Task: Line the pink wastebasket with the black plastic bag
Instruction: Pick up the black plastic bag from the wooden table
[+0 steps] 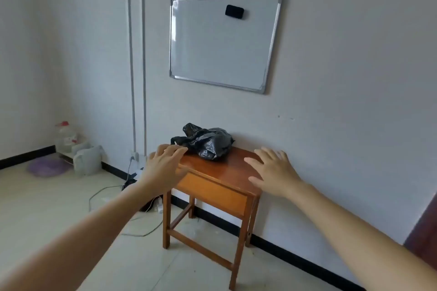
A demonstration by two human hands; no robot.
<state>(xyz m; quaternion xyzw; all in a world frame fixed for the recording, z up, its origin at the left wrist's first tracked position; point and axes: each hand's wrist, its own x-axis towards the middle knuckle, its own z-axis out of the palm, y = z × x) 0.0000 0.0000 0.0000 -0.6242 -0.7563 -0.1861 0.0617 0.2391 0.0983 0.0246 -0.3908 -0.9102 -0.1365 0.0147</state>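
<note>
Step in hand: reaching for the black plastic bag [204, 143], judged from both arms stretched toward it; nothing is picked up yet.
Left hand [163, 168]: spread wide and empty, palm down, its fingertips [176, 149] at or just short of the bag's near-left edge; contact cannot be told.
Right hand [272, 172]: also spread wide and empty, over the table's right end, well apart from the bag.
Bag: a crumpled heap between the two hands and beyond them, closer to the left one, on the small wooden table [227, 172] against the wall.
Pink wastebasket: not in view, so where the bag must go cannot be told from here.
How to take it well: thin film probably slips and collapses, so pinching a good fold should work better than pressing flat; the left hand is best placed to pinch first.
Then: bring the right hand leftward to find the bag's mouth, which is hidden in the crumple, and shake it open.
Risk: dragging the bag off the far edge behind the hands.
</note>
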